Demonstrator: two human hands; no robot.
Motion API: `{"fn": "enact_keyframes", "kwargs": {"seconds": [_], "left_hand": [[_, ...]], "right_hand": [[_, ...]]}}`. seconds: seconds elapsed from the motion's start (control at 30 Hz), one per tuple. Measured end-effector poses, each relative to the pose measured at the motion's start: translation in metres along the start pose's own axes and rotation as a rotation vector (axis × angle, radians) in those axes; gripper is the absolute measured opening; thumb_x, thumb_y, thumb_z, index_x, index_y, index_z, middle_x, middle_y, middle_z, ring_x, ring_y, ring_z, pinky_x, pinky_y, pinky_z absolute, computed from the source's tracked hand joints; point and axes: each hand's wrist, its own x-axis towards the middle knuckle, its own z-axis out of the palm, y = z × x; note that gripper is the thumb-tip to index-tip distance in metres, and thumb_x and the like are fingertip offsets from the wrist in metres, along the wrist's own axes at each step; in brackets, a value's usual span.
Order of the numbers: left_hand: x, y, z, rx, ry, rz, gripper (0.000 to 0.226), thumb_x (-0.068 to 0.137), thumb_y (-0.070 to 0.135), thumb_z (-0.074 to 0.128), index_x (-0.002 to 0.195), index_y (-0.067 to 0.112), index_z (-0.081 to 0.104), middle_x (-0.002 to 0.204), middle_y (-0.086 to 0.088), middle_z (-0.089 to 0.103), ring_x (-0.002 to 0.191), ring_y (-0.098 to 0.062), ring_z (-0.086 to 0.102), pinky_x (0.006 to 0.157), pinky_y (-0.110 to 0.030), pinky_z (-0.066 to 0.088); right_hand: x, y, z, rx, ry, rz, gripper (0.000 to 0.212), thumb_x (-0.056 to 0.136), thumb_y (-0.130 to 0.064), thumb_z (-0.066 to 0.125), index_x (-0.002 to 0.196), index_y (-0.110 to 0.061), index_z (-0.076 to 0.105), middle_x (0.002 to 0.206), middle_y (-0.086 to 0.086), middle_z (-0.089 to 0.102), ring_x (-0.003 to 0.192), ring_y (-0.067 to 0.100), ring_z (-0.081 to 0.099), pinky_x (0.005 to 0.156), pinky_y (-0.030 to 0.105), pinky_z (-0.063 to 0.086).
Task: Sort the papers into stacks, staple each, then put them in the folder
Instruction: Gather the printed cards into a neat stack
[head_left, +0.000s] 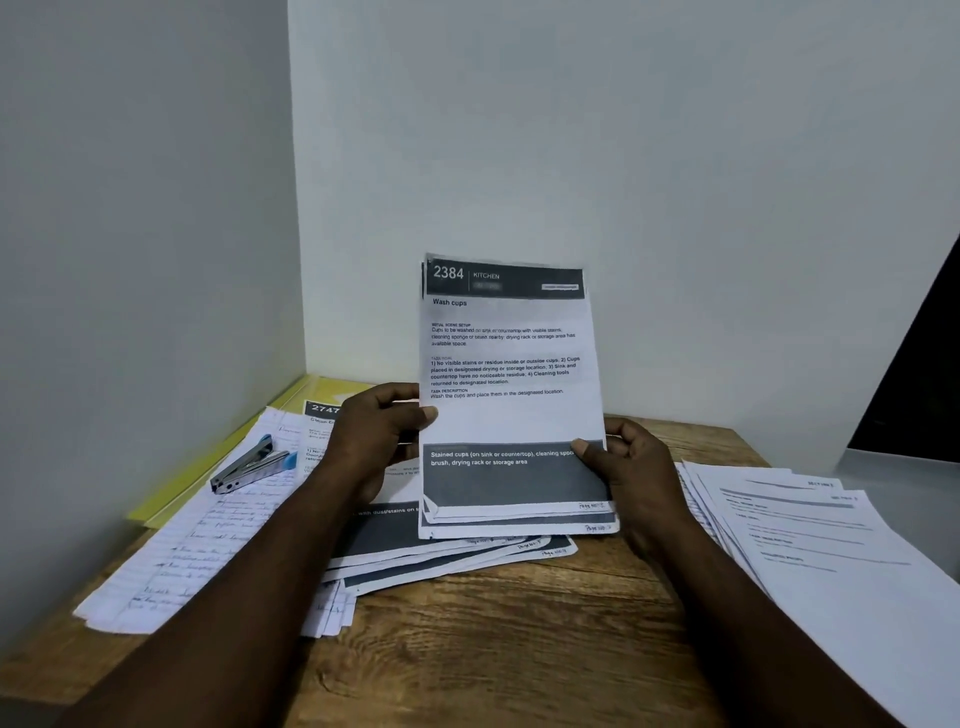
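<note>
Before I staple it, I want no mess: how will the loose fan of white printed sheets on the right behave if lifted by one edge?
Probably floppy: the fan of white printed sheets is thin paper, so a one-edge lift would droop. Sheets may slip apart, or spread under a push, since they lie splayed with no staple showing.

Bare tabletop (498, 639) front-centre; handwritten stack (171, 561) with stapler (252, 465) left, typed stack (831, 545) right, printed stack (441, 558) and walls (623, 156) behind.
</note>
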Motion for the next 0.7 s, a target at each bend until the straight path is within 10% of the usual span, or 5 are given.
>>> {"fn": "enact_keyframes", "kwargs": {"seconds": [0.7], "left_hand": [[0.006, 0.001, -0.023, 0.041, 0.088, -0.104, 0.016, 0.084, -0.007, 0.079, 0.093, 0.006, 0.075, 0.084, -0.01, 0.08, 0.056, -0.017, 0.063, 0.051, -0.022, 0.051]], "right_hand": [[0.003, 0.009, 0.0, -0.27, -0.021, -0.005, 0.014, 0.091, -0.018, 0.082, 0.101, -0.013, 0.073, 0.088, 0.007, 0.08, 0.076, 0.024, 0.076, 0.064, 0.035, 0.059]]}}
